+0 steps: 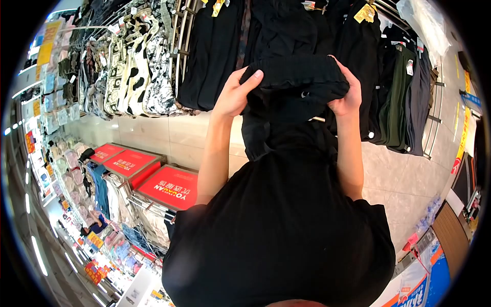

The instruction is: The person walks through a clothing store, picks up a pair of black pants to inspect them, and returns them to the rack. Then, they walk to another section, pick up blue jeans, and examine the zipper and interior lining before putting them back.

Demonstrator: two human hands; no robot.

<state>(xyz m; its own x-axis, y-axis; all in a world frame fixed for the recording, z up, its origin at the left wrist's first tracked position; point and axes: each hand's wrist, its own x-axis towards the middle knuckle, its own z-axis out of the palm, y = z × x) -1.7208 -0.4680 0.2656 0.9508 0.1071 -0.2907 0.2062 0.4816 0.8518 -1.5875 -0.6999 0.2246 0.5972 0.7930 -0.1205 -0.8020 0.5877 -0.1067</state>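
I hold a black folded garment [294, 89] up in front of me with both hands. My left hand [236, 94] grips its left edge, thumb on top. My right hand [349, 94] grips its right edge. The garment hangs down from my hands toward my chest and blends into my black shirt [279, 235]. Right behind the garment hangs a rack of dark clothes [286, 25] with yellow price tags [365, 13].
Patterned black-and-white clothes [135, 61] hang at the left of the rack. Green and grey garments [404, 97] hang at the right. Red signs [171, 187] top low racks at lower left. A tiled floor [399, 179] runs between them.
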